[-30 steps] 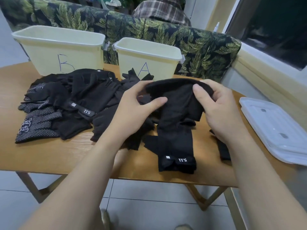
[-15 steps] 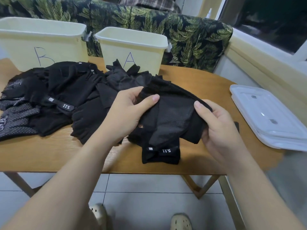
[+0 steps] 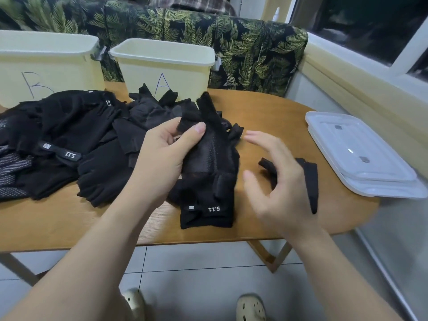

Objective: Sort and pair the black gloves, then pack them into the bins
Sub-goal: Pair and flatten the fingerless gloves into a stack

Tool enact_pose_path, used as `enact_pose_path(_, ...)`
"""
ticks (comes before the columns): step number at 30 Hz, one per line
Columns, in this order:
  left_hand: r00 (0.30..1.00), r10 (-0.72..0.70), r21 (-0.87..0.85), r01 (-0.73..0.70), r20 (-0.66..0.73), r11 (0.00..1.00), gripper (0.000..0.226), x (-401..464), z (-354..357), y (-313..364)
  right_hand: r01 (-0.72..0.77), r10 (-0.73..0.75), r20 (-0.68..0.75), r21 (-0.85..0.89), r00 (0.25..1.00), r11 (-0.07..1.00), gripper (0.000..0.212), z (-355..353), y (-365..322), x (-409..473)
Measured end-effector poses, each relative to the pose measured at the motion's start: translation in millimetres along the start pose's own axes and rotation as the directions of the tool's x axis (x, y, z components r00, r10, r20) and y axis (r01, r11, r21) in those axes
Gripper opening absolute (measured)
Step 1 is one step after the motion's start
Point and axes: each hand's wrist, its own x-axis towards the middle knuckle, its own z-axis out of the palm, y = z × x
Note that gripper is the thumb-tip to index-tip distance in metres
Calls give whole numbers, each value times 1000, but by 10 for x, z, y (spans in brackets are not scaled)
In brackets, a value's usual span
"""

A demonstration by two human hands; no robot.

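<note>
Black glove [image 3: 209,163] pinched in left hand [image 3: 162,158], right hand [image 3: 278,181] loose-fingered beside it, holding nothing, above tabletop [image 3: 266,107].

"A", "B" on bins [image 3: 162,63]; "5.11" on gloves [image 3: 208,181]

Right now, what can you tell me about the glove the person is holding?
The held glove is black, of thin mesh-like fabric with a white-printed cuff at its near end. It looks doubled up, maybe two together. The left hand pinches it near the top; its cuff rests on the table. The right hand hovers beside it, blurred, not touching.
</note>
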Motion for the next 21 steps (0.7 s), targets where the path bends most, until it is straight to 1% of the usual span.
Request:
enact_pose_path(1,1000,-3,-26,3,-2,1000,13,-5,7,6,65,-63,70,-15,996,998,59,14,-1,-30)
enact_pose_path(3,1000,-11,-75,12,7,997,13,-9,5,6,99,-92,189,-26,978,995,74,67,2,-88)
enact_pose_path(4,1000,-9,-86,11,16,996,14,-12,6,6,79,-71,215,-31,974,996,79,105,8,-115)
enact_pose_path(6,999,-1,-93,5,45,996,16,-22,10,3,11,-11,191,-3,982,1000,82,182,10,-152)
enact_pose_path(8,996,12,-100,-4,84,995,18,-39,38,2,-26,18,123,64,992,998,72,227,20,-151)
enact_pose_path(10,993,22,-106,-10,118,994,17,-61,60,-22,-33,26,60,119,998,992,55,228,29,-134)
enact_pose_path(12,990,23,-106,-8,142,994,17,-73,75,-29,-83,81,18,194,997,977,41,196,7,-115)
enact_pose_path(13,990,21,-100,-7,142,995,21,-68,79,-31,-114,116,2,231,993,966,36,176,-1,-108)
enact_pose_path(15,992,9,-96,4,129,995,31,-47,93,-31,-155,169,-25,281,985,947,32,137,-5,-92)
enact_pose_path(17,997,-24,-147,34,67,989,38,-7,98,-23,-168,196,-55,326,979,930,33,99,-3,-73)
enact_pose_path(18,998,-16,-161,26,59,987,40,14,85,-32,-169,206,-70,353,976,920,34,76,-9,-62)
enact_pose_path(19,998,6,-167,5,68,986,37,31,71,-48,-174,222,-83,382,972,908,36,52,-11,-53)
enact_pose_path(20,996,34,-164,-20,83,986,29,42,53,-67,-189,247,-92,416,965,890,37,27,-7,-48)
enact_pose_path(21,993,52,-147,-37,101,988,27,55,27,-101,-205,276,-97,452,956,868,36,2,4,-44)
